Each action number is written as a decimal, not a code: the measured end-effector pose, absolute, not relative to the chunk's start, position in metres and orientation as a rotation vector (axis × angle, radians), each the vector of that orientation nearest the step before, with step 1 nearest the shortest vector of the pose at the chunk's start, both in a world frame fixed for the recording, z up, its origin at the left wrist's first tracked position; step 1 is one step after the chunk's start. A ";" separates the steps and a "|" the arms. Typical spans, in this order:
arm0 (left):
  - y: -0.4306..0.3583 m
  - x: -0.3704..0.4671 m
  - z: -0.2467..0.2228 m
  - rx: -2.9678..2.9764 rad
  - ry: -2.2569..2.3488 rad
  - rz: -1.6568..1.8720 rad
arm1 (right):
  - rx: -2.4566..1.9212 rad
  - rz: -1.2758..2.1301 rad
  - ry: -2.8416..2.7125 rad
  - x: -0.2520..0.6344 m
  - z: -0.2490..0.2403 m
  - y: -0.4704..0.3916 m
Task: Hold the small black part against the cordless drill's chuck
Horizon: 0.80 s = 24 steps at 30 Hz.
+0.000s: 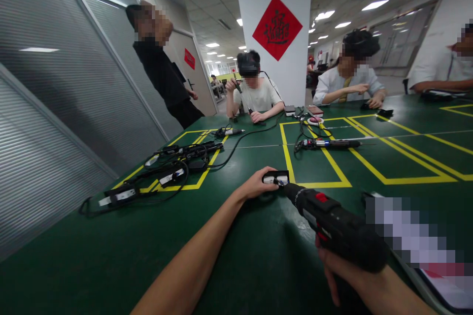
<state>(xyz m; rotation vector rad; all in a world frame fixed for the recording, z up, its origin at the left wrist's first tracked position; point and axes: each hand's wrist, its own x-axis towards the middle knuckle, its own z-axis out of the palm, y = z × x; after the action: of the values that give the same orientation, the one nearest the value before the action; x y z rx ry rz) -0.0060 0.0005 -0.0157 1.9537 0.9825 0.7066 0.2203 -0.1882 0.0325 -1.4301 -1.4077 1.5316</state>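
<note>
My left hand (258, 183) is closed on the left end of a small black case (280, 174) with white parts inside, resting on the green table (155, 251). A black power drill (332, 224) with red switches is in my right hand (342, 268), its fingers wrapped round the handle below the body. The drill's chuck points forward and left, right up against the case's right side. Whether the bit touches the case is too small to tell.
Black cables and adapters (185, 160) lie at the left. Beyond the case is a soldering-iron-like tool (328, 143) among yellow tape outlines. A blurred, light-screened device (417, 246) lies at the right. Several people are around the table; one stands at the back left.
</note>
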 end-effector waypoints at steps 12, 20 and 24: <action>-0.001 -0.005 -0.013 1.949 1.031 0.704 | -1.544 1.464 -1.352 0.217 0.046 -0.190; -0.001 -0.006 -0.014 1.970 1.015 0.705 | -1.481 1.544 -1.348 0.220 0.005 -0.180; -0.002 -0.006 -0.013 1.961 1.024 0.712 | -1.408 1.561 -1.363 0.223 -0.002 -0.180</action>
<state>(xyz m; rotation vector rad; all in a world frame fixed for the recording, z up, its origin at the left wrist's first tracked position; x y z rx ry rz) -0.0060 -0.0023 -0.0134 1.9612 1.0241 0.7116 0.2229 -0.1795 -0.0022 -1.4081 -1.3629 1.5607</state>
